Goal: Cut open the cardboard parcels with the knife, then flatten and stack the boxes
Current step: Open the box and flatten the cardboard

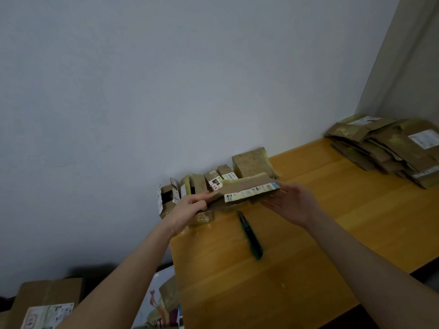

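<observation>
A flattened cardboard box (247, 189) with a white shipping label hangs in the air above the wooden table (308, 245). My left hand (192, 206) grips its left end, thumb on top. My right hand (291, 203) is under its right end with the fingers straight, palm up. The green utility knife (251, 236) lies on the table just below the box, between my forearms. Several uncut taped parcels (251, 166) stand in a row against the wall behind the box.
A stack of flattened boxes (392, 150) lies at the table's far right corner. On the floor at lower left sits another labelled cardboard box (47, 302), with a white bag of packaging scraps (164, 302) beside the table's left edge.
</observation>
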The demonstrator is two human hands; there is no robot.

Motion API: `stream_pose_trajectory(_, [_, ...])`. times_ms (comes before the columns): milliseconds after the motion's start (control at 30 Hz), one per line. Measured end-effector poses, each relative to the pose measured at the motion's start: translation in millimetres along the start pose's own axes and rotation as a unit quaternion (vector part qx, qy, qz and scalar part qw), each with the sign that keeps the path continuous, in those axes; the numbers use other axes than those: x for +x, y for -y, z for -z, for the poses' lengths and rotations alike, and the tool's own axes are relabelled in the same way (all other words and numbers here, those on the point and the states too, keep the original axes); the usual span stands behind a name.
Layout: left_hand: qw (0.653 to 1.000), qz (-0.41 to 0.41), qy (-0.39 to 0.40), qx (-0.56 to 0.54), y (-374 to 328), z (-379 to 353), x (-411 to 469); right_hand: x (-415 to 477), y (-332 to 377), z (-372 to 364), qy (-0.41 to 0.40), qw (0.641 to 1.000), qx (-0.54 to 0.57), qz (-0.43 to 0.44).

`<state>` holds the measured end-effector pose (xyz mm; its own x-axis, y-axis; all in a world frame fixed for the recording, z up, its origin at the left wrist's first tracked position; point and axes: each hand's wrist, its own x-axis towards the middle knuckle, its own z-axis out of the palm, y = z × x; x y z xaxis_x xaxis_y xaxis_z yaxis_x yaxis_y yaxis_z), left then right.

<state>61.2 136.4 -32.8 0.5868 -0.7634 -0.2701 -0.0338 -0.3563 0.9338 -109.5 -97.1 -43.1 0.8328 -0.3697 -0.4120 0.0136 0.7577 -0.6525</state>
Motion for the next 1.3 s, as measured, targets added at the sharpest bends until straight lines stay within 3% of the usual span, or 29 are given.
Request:
stream_pose_trajectory(67, [0.997,-0.013,0.009,0.075,-5.5,1.2,-2.2,2.7,-0.3,5.9,-0.025,0.999,-0.026,-0.024])
stream_pose_trajectory(167, [0.982,-0.022,0.065,0.177,-10.9,-5.3,-4.9,11.0,-11.1,-0.9,-0.080,0.973,-0.215,-0.024])
stream_pose_trajectory(233, [0.981,-0.044,0.012,0.187,-7.5,-12.2,-3.2,19.2,-21.3,-3.0,-0.135,0.956,-0.260,-0.011])
stream_pose_trajectory(333, [0.980,0.011,-0.180,0.078,11.9,-14.5,0.4,23.9,-34.8,-2.6,-0.145,0.955,-0.260,-0.017])
stream_pose_trajectory(400, [0.975,0.106,-0.181,-0.071,32.1,-10.8,1.3,25.0,-45.6,-0.7,-0.128,0.956,-0.264,-0.029])
stream_pose_trajectory(467, [0.966,0.165,-0.159,-0.118,51.3,-13.8,-1.6,25.0,-61.5,-0.4,-0.122,0.938,-0.322,-0.037])
stream_pose_trajectory(700, [0.922,0.290,-0.246,-0.072,133.9,-29.6,-15.7,38.8,-130.0,27.8,-0.218,0.771,-0.598,0.014])
stream_pose_trajectory(900, [0.909,0.309,-0.250,0.124,173.3,-59.6,-20.7,51.4,-182.4,41.4,-0.122,0.712,-0.690,0.044])
stream_pose_trajectory(1000, [0.885,0.195,-0.235,0.350,186.5,-74.0,-25.1,60.6,-205.9,41.7,-0.022,0.611,-0.779,0.138])
stream_pose_trajectory(1133, [0.843,0.021,-0.089,0.530,215.2,-83.0,-17.8,75.7,-231.1,37.7,0.094,0.467,-0.875,0.088])
stream_pose_trajectory(1300, [0.824,0.008,-0.058,0.563,245.2,-88.4,-9.9,88.5,-255.4,51.2,0.095,0.421,-0.898,0.082])
